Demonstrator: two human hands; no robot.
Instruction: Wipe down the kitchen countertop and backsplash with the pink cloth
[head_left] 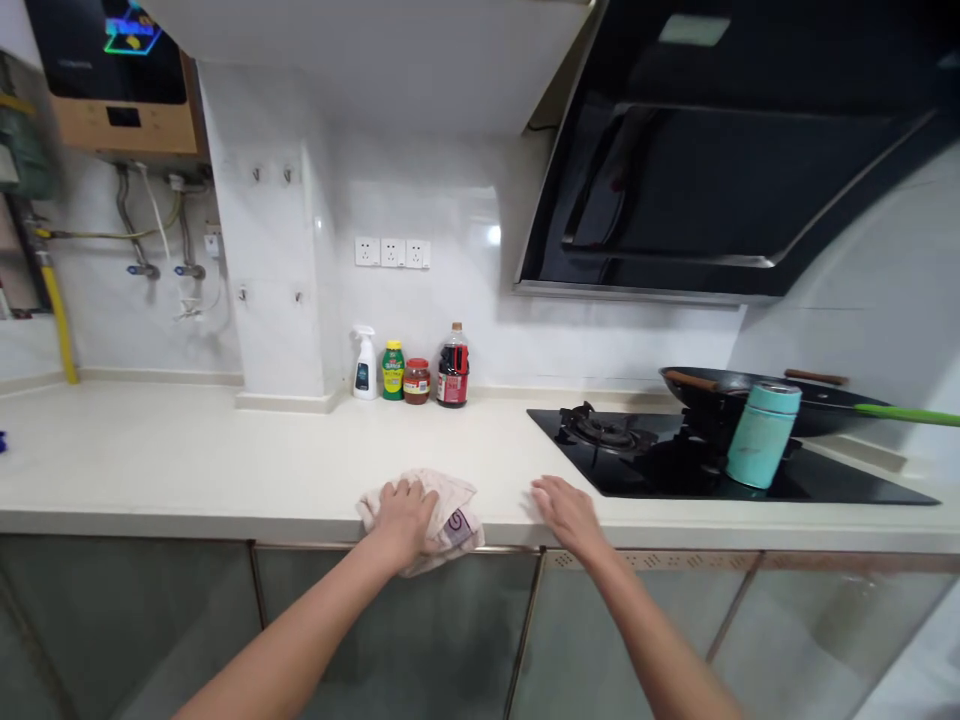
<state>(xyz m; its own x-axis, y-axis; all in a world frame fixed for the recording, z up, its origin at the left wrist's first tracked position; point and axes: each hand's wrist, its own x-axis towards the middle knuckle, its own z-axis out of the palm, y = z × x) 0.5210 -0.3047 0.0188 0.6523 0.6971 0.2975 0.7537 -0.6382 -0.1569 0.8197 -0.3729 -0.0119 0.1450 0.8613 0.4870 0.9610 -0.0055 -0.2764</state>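
My left hand (406, 518) presses down on a pale pink cloth (450, 492) at the front edge of the white countertop (300, 455). Its fingers are curled into the fabric. Part of the cloth, with a purple printed patch, hangs over the edge. To the right, my right hand (568, 512) is over the counter's front edge, left of the black gas stove (660, 485). Nothing shows in it, and its fingers are stretched out toward the left.
Along the wall stand a white spray bottle (365, 368), a green bottle (393, 372), a red-lidded jar (416, 383) and a dark sauce bottle (453, 375). A turquoise flask (763, 440) and a wok (817, 408) are on the stove. The range hood (705, 190) hangs above.
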